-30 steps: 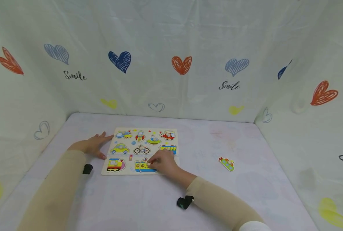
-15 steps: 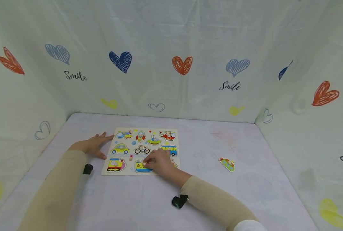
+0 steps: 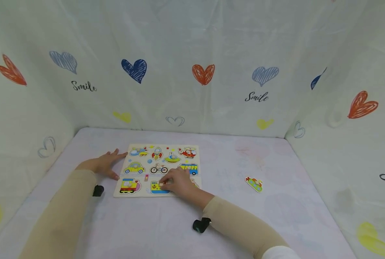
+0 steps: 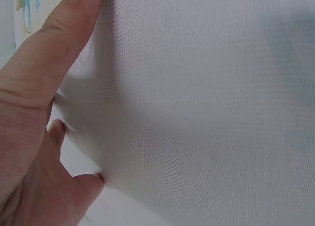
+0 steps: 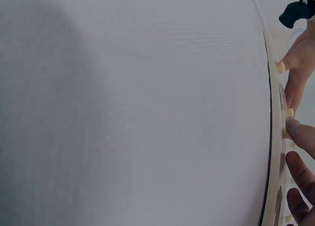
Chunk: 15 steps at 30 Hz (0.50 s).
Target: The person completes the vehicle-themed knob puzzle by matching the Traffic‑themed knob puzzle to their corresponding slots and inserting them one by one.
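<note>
A wooden knob puzzle board [image 3: 144, 194] lies on the table, with vehicle pieces such as a train [image 3: 129, 185], a car [image 3: 134, 167] and a bus [image 3: 192, 169]. At its left edge rests my left hand [image 3: 105, 164], fingers spread; the thumb reaches the board's edge in the left wrist view. My right hand [image 3: 180, 182] pinches the knob of a blue and yellow ship piece [image 3: 156, 188] in the bottom row. The ship's right part is hidden behind the fingers. In the right wrist view, fingertips [image 5: 299, 167] show close over the board's side.
A green and red submarine-shaped piece [image 3: 254, 184] lies by itself on the table [image 3: 225, 162], right of the board. A white cloth [image 3: 170, 100] printed with hearts hangs behind and at both sides.
My right hand has moved slightly left with the ship piece, which now lines up with the ship picture it overlapped before. The left hand has stayed still.
</note>
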Tool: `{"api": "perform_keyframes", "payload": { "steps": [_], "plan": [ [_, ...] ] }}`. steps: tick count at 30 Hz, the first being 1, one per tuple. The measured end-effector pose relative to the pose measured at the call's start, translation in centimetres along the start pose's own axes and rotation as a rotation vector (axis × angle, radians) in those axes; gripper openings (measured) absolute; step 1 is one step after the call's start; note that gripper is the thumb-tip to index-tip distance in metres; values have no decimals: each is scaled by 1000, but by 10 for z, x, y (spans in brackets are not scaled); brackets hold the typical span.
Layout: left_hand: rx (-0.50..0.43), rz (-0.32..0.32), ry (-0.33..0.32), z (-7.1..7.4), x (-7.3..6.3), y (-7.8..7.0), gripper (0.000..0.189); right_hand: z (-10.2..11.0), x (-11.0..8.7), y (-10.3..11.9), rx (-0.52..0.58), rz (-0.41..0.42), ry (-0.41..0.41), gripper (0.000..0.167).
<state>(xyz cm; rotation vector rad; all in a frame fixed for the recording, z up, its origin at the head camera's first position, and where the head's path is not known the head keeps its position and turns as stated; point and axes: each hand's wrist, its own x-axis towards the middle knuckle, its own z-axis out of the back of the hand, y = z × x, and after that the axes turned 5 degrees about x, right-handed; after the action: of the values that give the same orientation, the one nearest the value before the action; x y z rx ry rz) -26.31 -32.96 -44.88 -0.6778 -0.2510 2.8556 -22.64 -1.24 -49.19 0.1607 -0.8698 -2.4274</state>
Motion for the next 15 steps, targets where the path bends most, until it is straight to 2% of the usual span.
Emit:
{"api": "perform_keyframes", "payload": {
  "steps": [8, 15],
  "plan": [
    [3, 2, -4, -3, -1, -3, 108, 19, -12, -13, 24, 29, 3, 23],
    [3, -4, -5, -3, 0, -3, 108, 41, -29, -32, 37, -7, -38, 26]
  ]
}}
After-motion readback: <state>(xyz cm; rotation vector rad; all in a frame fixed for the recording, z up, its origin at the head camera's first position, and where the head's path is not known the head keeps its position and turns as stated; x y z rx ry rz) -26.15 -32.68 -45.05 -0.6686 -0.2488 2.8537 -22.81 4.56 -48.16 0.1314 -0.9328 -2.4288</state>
